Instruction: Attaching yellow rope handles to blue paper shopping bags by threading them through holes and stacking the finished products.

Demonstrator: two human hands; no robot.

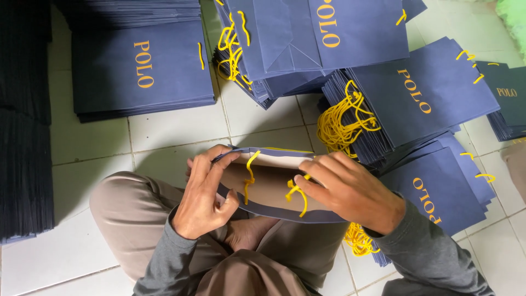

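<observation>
While held open over the lap, navy paper bag (274, 211) with tan inside, left hand (205, 200) clasping its rim, right hand (345, 189) pinching yellow cord handle (296, 193)

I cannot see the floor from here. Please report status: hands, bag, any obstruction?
Left hand grips open navy paper bag at its rim. Right hand pinches yellow cord handle. Stacks of bags close around; nothing blocks hands.
</observation>
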